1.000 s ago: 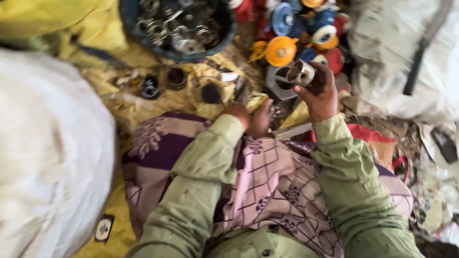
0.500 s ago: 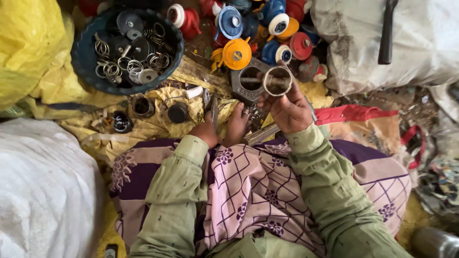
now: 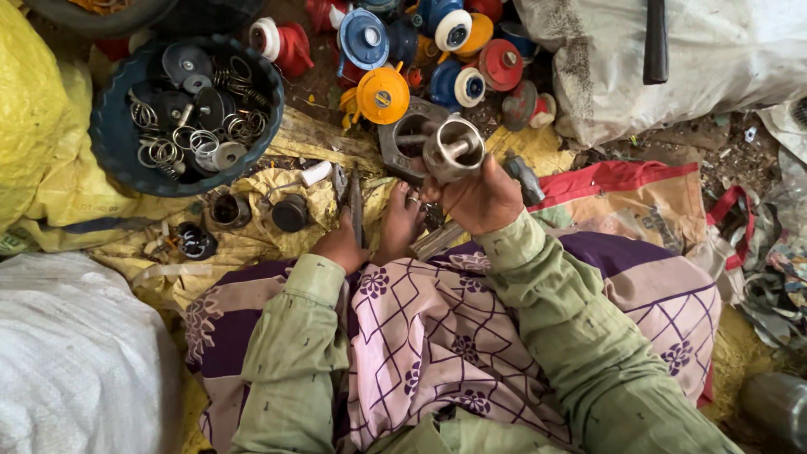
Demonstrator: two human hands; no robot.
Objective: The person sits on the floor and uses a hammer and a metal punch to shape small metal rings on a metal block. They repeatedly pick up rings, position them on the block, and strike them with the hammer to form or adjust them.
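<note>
My right hand (image 3: 483, 197) is shut on a silvery metal cylinder (image 3: 454, 150), a cup-shaped part with a pin in its middle, held up over a grey metal housing (image 3: 403, 139). Lower down, my left hand (image 3: 336, 245) lies on the yellow cloth (image 3: 252, 244) with its fingers curled around the handles of a pair of pliers (image 3: 353, 202). A bare foot (image 3: 399, 225) sits between the two hands. Both sleeves are green, over a checked purple and pink cloth on my lap.
A dark blue basin (image 3: 109, 143) of metal rings, springs and discs stands at the upper left. Red, blue and orange caps (image 3: 382, 94) are piled at the top. Small black round parts (image 3: 290, 213) lie on the cloth. White sacks (image 3: 723, 59) flank both sides.
The view has shifted so the basin and caps sit lower and more to the right in the picture. My right hand keeps hold of the metal cylinder. The left hand stays low by the pliers.
</note>
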